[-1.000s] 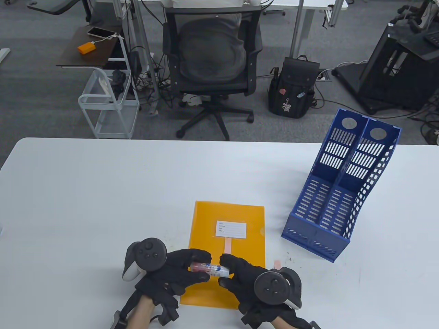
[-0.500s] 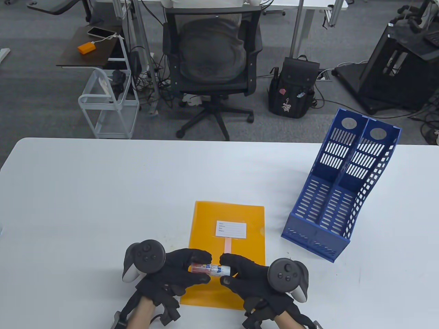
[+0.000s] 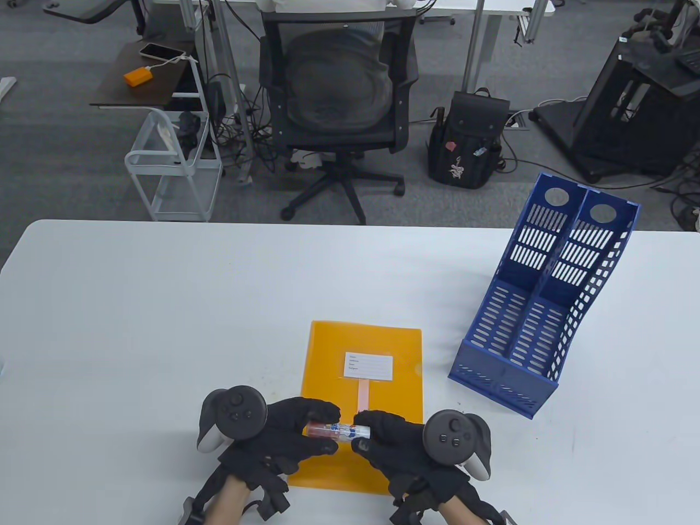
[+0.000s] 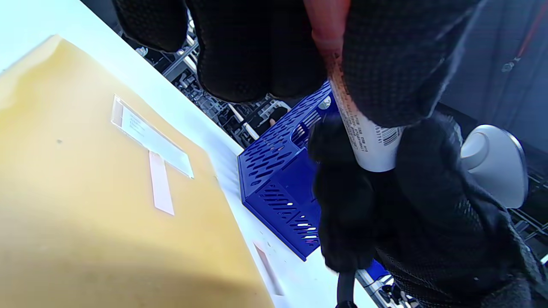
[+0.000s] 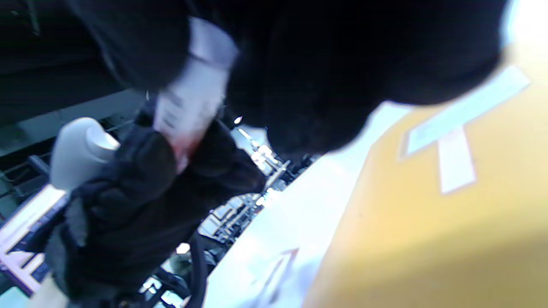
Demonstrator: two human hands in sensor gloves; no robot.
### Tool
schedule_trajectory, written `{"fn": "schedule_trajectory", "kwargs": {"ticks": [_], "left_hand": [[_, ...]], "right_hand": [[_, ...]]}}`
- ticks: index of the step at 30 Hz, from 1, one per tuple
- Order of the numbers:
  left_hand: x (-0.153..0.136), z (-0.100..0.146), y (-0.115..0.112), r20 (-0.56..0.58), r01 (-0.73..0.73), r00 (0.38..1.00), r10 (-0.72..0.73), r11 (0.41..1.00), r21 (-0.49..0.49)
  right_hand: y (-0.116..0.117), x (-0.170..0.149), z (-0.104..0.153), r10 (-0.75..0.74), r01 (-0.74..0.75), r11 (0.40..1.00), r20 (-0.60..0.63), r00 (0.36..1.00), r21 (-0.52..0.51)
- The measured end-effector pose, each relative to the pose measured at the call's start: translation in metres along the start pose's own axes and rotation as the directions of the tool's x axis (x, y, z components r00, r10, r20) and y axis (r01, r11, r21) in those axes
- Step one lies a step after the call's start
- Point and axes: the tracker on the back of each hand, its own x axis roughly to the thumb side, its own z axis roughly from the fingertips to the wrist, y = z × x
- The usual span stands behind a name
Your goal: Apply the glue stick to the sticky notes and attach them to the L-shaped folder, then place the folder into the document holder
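A glue stick [image 3: 337, 430] with a red end and a white body lies level between both hands above the near part of the orange L-shaped folder [image 3: 383, 350]. My left hand [image 3: 306, 429] grips its red end, seen close in the left wrist view as the glue stick [image 4: 364, 132]. My right hand [image 3: 367, 435] pinches the white end; in the right wrist view the glue stick [image 5: 192, 102] is blurred. A pale pink sticky note [image 3: 363, 395] lies on the folder under its white label [image 3: 369, 366]. The blue document holder [image 3: 547, 295] stands at the right.
A second pink strip [image 4: 267, 268] lies on the white table [image 3: 164, 328] just right of the folder, hidden by my right hand in the table view. An office chair [image 3: 339, 104] and a black backpack [image 3: 467, 142] stand beyond the table's far edge.
My right hand rolled so that its tracker swung to the right, and it slid slightly toward me. Both hands kept hold of the glue stick, which shifted a little nearer.
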Motion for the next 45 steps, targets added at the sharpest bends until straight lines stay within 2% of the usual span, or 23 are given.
{"fn": "schedule_trajectory", "kwargs": {"ticks": [4, 6, 9, 11, 12, 14, 15, 18, 20, 24, 26, 29, 32, 34, 37, 40, 43, 45], "left_hand": [[0.001, 0.001, 0.002, -0.001, 0.01, 1.0, -0.01, 1.0, 0.004], [0.0, 0.001, 0.002, -0.009, 0.022, 1.0, -0.022, 1.0, 0.012], [0.002, 0.001, 0.002, -0.007, 0.028, 1.0, -0.028, 1.0, 0.009], [0.001, 0.001, 0.002, -0.005, 0.025, 1.0, -0.025, 1.0, 0.009], [0.001, 0.001, 0.002, 0.0, 0.011, 1.0, -0.011, 1.0, 0.007], [0.001, 0.001, 0.002, 0.003, -0.012, 1.0, 0.012, 1.0, 0.005], [0.001, 0.001, 0.002, 0.004, -0.004, 1.0, 0.004, 1.0, 0.012], [0.001, 0.001, 0.003, -0.007, 0.02, 1.0, -0.02, 1.0, 0.016], [0.001, 0.001, 0.001, -0.008, 0.026, 1.0, -0.026, 0.999, 0.018], [0.002, 0.0, -0.001, -0.011, 0.053, 0.999, -0.053, 0.999, 0.013], [0.002, -0.001, -0.004, -0.01, 0.019, 1.0, -0.019, 1.0, -0.005], [0.002, -0.001, -0.003, -0.016, 0.052, 0.999, -0.052, 0.999, 0.0], [0.001, 0.0, -0.002, -0.02, 0.05, 0.999, -0.05, 0.999, -0.002], [0.002, -0.001, -0.003, -0.017, 0.059, 0.998, -0.059, 0.998, -0.009], [0.002, -0.001, -0.003, -0.011, 0.044, 0.999, -0.044, 0.999, -0.02], [0.003, -0.002, -0.005, -0.015, 0.024, 1.0, -0.025, 0.999, -0.029], [0.003, -0.001, -0.003, -0.026, 0.093, 0.995, -0.094, 0.996, -0.012], [0.003, -0.001, -0.002, -0.018, 0.058, 0.998, -0.058, 0.998, -0.005]], "right_hand": [[0.001, -0.001, 0.002, -0.014, 0.016, 0.998, 0.023, 1.0, -0.067], [0.0, 0.004, 0.002, 0.046, -0.043, 0.998, 0.076, 0.996, -0.047], [0.0, 0.009, 0.003, 0.091, -0.084, 0.994, 0.099, 0.991, -0.076], [0.001, 0.009, 0.002, 0.098, -0.096, 0.995, 0.049, 0.994, -0.041], [0.002, 0.007, 0.002, 0.085, -0.084, 0.996, 0.028, 0.996, -0.038], [0.003, 0.003, 0.003, -0.033, 0.033, 0.996, 0.003, 0.999, -0.088], [0.002, 0.003, 0.003, -0.033, 0.034, 0.996, 0.003, 0.999, -0.088], [0.0, 0.007, 0.004, 0.061, -0.057, 0.997, 0.073, 0.995, -0.057], [0.001, 0.01, 0.004, 0.095, -0.089, 0.993, 0.088, 0.992, -0.072], [0.002, 0.009, 0.002, 0.128, -0.126, 0.991, 0.04, 0.991, -0.043], [0.002, 0.007, 0.003, 0.134, -0.131, 0.987, 0.026, 0.991, -0.094], [0.002, 0.006, 0.005, 0.17, -0.164, 0.979, 0.044, 0.984, -0.121], [0.005, 0.011, 0.004, 0.176, -0.172, 0.984, 0.102, 0.979, -0.052], [0.004, 0.015, 0.005, 0.204, -0.193, 0.976, 0.116, 0.972, -0.105], [0.001, 0.012, 0.003, 0.196, -0.194, 0.98, 0.059, 0.979, -0.038], [0.002, 0.004, 0.004, 0.071, -0.07, 0.994, 0.002, 0.998, -0.086], [0.002, 0.007, 0.003, 0.145, -0.14, 0.988, 0.084, 0.986, -0.058], [0.003, 0.011, 0.003, 0.169, -0.166, 0.985, 0.115, 0.979, -0.039]]}}
